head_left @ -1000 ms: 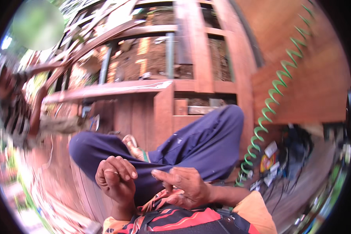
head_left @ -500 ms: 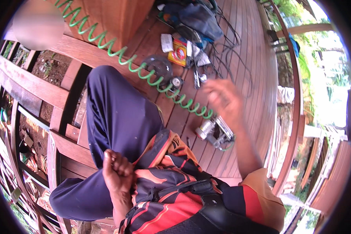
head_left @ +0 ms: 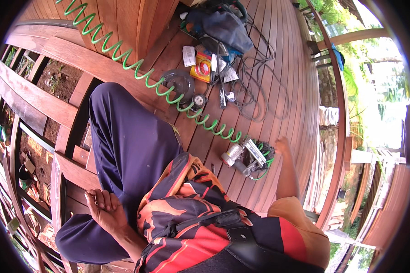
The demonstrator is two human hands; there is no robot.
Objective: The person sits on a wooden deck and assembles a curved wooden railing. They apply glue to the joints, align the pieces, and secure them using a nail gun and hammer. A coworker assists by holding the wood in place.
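Note:
My left hand [head_left: 107, 210] rests by my bent leg, its fingers curled in toward the palm, and nothing shows in them. My right hand [head_left: 283, 146] is held out over the deck, just right of a silver and black air-powered tool [head_left: 249, 157] that lies on the boards. A small gap shows between that hand and the tool; its fingers are too foreshortened to read. A green coiled air hose [head_left: 161, 86] stretches from the upper left down to the tool.
Beyond the tool lie a black round disc [head_left: 178, 84], a yellow and red packet [head_left: 201, 67], a white packet [head_left: 189, 56], black cables [head_left: 259, 98] and a dark blue cloth-like heap [head_left: 225, 29]. A wooden slatted railing [head_left: 36, 98] runs along my left; another rail [head_left: 339, 104] edges the right.
My right hand has moved right and down, from above the tool to its right side. My left hand has shifted left and lower along my leg. The view has turned slightly.

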